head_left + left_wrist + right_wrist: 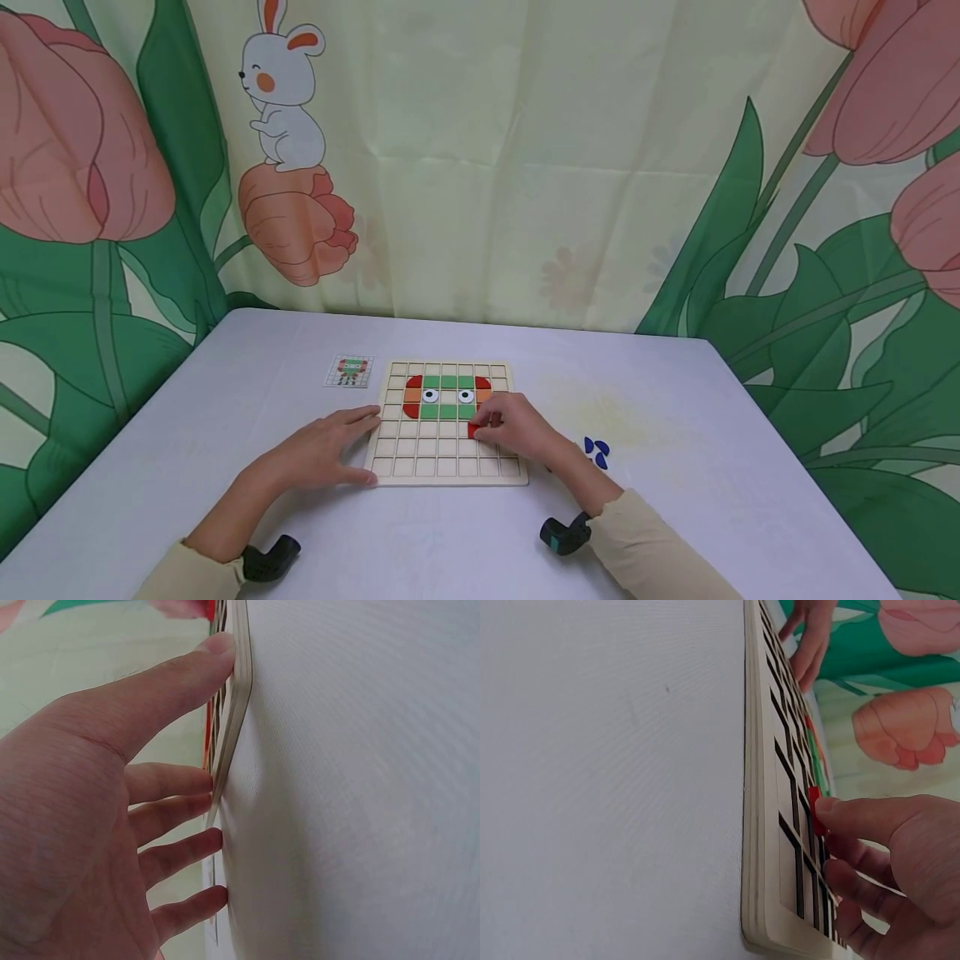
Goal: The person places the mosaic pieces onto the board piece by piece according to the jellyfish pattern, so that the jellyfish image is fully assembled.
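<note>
A wooden grid board point(420, 467) lies on the table, its upper squares filled with green, red and orange tiles and two eye tiles point(431, 396). My right hand point(517, 425) pinches a red tile point(815, 810) between thumb and fingers, right at a square below the green row. At the board's left edge rests my left hand point(322, 450), fingers spread and nearly straight. In the left wrist view its thumb point(220, 646) touches the board's rim point(238, 690).
A small picture card point(349, 372) with a gridded figure lies beyond the left hand. Several dark blue tiles point(602, 447) sit right of the right wrist. Behind the white table point(675, 500) hangs a curtain point(480, 167) printed with tulips and a rabbit.
</note>
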`<state>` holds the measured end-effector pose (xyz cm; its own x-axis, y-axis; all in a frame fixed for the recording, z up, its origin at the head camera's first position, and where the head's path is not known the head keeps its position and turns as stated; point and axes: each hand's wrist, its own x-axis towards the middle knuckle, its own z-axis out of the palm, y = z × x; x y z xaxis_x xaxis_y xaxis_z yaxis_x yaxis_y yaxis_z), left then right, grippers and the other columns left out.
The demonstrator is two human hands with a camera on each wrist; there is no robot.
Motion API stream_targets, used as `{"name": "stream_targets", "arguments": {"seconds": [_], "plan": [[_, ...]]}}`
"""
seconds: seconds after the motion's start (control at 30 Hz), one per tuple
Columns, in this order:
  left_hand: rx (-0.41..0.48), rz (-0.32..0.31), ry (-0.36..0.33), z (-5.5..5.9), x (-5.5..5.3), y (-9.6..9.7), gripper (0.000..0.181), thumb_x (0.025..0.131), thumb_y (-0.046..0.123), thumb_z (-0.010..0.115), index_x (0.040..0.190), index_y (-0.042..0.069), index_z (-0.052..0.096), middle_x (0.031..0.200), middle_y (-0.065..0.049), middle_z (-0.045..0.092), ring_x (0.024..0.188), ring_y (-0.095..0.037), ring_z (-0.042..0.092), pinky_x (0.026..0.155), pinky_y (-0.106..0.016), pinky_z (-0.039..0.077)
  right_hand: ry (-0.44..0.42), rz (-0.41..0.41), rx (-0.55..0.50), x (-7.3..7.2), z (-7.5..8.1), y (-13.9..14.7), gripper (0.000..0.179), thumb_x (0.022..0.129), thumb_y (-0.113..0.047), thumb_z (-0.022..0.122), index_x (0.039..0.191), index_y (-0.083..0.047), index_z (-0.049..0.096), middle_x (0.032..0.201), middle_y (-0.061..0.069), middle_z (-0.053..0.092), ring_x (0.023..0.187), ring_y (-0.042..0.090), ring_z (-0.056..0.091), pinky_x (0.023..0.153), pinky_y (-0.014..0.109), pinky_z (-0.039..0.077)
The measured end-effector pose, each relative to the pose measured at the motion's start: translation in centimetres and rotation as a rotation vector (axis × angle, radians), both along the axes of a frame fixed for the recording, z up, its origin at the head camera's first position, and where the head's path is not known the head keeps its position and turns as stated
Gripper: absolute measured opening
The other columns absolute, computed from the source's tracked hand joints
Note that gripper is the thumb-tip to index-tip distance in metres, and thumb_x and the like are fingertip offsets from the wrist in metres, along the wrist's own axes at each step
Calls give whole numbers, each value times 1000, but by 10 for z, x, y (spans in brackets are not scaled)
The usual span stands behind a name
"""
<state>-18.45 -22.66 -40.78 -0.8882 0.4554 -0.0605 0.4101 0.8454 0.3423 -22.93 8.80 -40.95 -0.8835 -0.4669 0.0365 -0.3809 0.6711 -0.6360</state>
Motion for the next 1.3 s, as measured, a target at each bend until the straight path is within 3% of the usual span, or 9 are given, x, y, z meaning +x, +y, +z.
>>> {"name": "stream_targets", "arguments": {"seconds": [0.33, 0.73, 1.03, 1.3], "plan": [[-1, 10, -14, 2, 0, 0, 88, 72, 56, 78, 141, 10, 50, 153, -7, 40, 139, -35, 39, 106, -59, 38, -32, 7, 12, -6, 0, -16, 6, 81, -11, 78, 86, -13, 75, 78, -5, 68, 71, 10, 51, 59, 19, 44], [3, 9, -18, 2, -1, 0, 89, 71, 55, 78, 141, 9, 49, 153, -7, 39, 139, -35, 38, 106, -59, 38, 2, 27, -16, -3, -1, -5, 16, 82, -14, 77, 98, -12, 75, 85, -5, 69, 75, 9, 54, 64, 19, 47], [5, 9, -19, 4, 0, 2, 88, 71, 55, 79, 141, 9, 50, 153, -8, 40, 138, -36, 39, 106, -59, 38, -34, -62, -33, 10, 5, 18, 16, 85, -14, 73, 101, -15, 75, 86, -6, 64, 79, 12, 55, 63, 19, 48], [-8, 18, -34, 6, 2, 1, 89, 71, 55, 78, 142, 10, 48, 154, -7, 38, 139, -36, 38, 106, -59, 38, -8, -122, -24, 19, 10, 46, 17, 85, -14, 74, 102, -15, 74, 87, -5, 66, 81, 12, 55, 62, 19, 49]]}}
